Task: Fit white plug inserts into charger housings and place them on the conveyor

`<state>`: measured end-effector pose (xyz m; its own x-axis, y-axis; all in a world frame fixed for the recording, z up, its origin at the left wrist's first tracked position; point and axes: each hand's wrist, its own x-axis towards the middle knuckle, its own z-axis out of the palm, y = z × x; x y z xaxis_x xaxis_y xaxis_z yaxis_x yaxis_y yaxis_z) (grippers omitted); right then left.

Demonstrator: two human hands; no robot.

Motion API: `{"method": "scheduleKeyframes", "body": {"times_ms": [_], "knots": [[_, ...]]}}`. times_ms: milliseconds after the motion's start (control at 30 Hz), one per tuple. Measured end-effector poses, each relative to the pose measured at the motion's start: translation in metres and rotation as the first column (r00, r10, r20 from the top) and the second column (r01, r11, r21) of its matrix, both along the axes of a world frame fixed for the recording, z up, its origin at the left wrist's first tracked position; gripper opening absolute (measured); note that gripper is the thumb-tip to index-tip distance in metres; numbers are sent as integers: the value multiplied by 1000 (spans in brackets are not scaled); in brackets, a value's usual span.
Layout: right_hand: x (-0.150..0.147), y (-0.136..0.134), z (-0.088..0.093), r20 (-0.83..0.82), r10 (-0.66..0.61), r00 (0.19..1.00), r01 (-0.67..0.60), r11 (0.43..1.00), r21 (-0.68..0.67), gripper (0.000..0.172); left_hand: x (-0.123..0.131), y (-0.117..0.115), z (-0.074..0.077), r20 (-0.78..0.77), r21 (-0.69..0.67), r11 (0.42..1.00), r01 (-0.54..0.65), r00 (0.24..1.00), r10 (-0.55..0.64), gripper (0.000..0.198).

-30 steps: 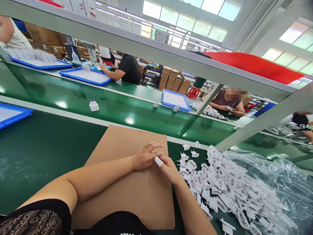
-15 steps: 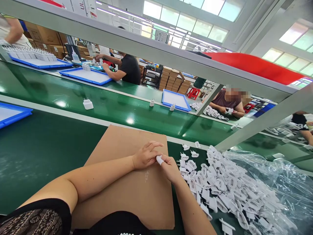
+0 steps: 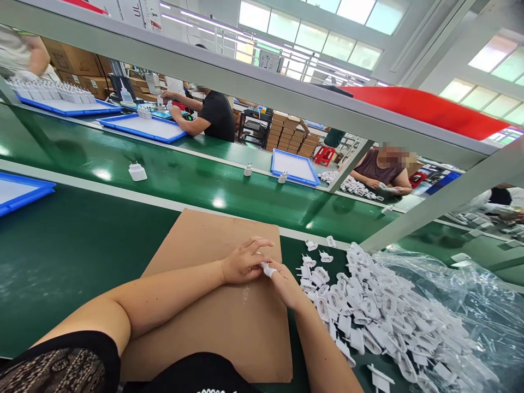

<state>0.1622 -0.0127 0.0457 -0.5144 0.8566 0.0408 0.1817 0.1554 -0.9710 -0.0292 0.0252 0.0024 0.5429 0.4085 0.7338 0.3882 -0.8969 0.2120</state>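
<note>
My left hand (image 3: pixel 244 261) and my right hand (image 3: pixel 285 281) meet above a brown cardboard sheet (image 3: pixel 204 327). A white covering (image 3: pixel 268 270), perhaps a finger cot or tape, wraps the thumb of my right hand. The left fingers bend over toward the tip of that thumb and touch it, with the index finger reaching across the top. The other right fingers are curled and mostly hidden. Whatever lies between the fingertips is too small to make out. Close by on the right spreads a heap of white plastic plug parts with pins (image 3: pixel 380 311).
Beyond the sheet runs a green conveyor belt (image 3: pixel 184 185) carrying white chargers (image 3: pixel 137 172). A blue-rimmed tray (image 3: pixel 28 191) sits at left. Clear plastic film (image 3: pixel 483 295) lies behind the heap. A metal shelf beam (image 3: pixel 245 87) crosses above. Several co-workers sit across the belt.
The chargers on the belt have shifted left. My fingers have moved slightly at the thumb's white covering, which looks more crumpled now. Both arms stay in place.
</note>
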Motion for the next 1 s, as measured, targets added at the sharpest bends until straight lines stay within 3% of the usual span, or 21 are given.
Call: {"method": "scheduleKeyframes", "body": {"times_ms": [667, 1000], "knots": [[-2, -2, -20, 336, -78, 939, 13, 981, 192, 27, 1, 0, 0, -2, -5, 1000, 10, 1000, -10, 27], [-4, -4, -15, 390, -102, 915, -2, 966, 257, 27, 0, 2, -1, 0, 22, 1000, 14, 1000, -14, 29]]}}
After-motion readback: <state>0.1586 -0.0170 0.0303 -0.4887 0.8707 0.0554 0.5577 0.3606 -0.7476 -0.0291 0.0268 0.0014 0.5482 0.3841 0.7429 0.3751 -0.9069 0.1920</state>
